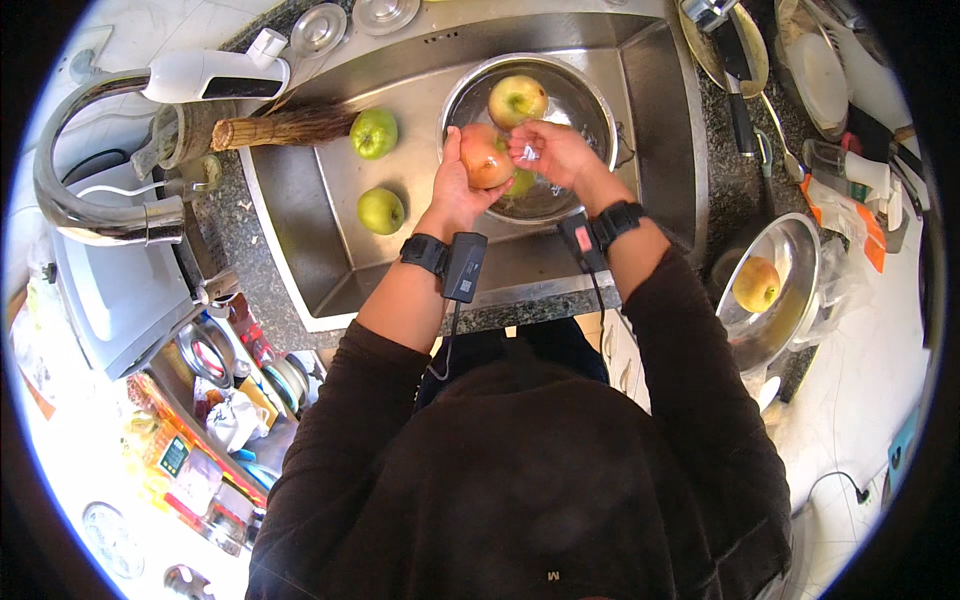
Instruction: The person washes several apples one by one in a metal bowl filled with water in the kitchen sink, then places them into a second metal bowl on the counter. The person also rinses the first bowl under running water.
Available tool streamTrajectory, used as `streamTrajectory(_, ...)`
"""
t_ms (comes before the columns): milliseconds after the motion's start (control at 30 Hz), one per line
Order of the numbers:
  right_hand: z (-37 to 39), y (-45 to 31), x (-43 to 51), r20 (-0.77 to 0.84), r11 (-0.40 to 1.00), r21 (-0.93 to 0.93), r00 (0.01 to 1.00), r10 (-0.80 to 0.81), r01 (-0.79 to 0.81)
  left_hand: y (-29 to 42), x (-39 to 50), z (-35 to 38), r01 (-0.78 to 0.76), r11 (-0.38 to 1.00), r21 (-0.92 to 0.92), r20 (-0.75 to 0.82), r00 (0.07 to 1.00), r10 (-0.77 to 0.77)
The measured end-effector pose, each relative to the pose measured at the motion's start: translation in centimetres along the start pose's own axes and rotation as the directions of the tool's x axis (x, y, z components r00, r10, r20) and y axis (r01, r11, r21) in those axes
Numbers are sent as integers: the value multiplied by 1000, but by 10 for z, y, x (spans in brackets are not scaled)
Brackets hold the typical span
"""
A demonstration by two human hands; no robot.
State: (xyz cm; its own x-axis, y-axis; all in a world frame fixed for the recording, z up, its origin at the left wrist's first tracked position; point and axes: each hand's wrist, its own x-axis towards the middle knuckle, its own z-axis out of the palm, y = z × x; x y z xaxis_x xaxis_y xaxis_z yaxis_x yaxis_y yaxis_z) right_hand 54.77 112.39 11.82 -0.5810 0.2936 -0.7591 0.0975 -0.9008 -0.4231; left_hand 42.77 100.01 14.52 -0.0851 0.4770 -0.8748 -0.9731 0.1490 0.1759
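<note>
My left hand [456, 187] holds a wet red-and-yellow apple [486, 156] over the left side of a round metal basin [606, 105] of water in the sink. Close to the apple's right side, my right hand [555, 154] is cupped, its fingers bent, with water glinting at them. A yellow-red apple [517, 101] sits in the basin beyond my hands, and a greenish fruit [519, 184] shows partly beneath them. On the sink floor to the left lie two green apples [373, 133], one nearer me. Another apple [756, 284] rests in a metal bowl [806, 247] at the right.
A straw whisk broom [281, 127] lies over the sink's left rim. The curved chrome faucet [52, 165] stands left of the stainless steel sink [300, 259]. A black-handled knife [741, 124], a pan lid and a spoon [784, 142] lie on the right counter. Cables hang from both wrist devices.
</note>
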Motion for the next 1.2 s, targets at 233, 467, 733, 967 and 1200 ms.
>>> streamTrajectory(233, 65, 22, -66, 493, 271, -698, 719, -490, 663, -6, 1, 7, 0, 1000, -1, 122, 993, 0)
streamTrajectory(467, 82, 12, -52, 505, -321, -860, 576, -643, 395, -24, -6, 16, -221, 975, -3, 314, 926, 210)
streamTrajectory(733, 59, -27, -36, 109, 726, -608, 940, -324, 321, -8, -29, 24, -54, 998, 44, 270, 962, 41)
streamTrajectory(967, 48, 1, -44, -52, 955, 128, 963, -263, 268, 7, -35, 38, -107, 989, 102, 274, 959, 75)
streamTrajectory(1200, 32, -1, -35, -99, 913, -194, 919, -383, 360, 4, -36, 39, -312, 810, 496, 215, 948, 234)
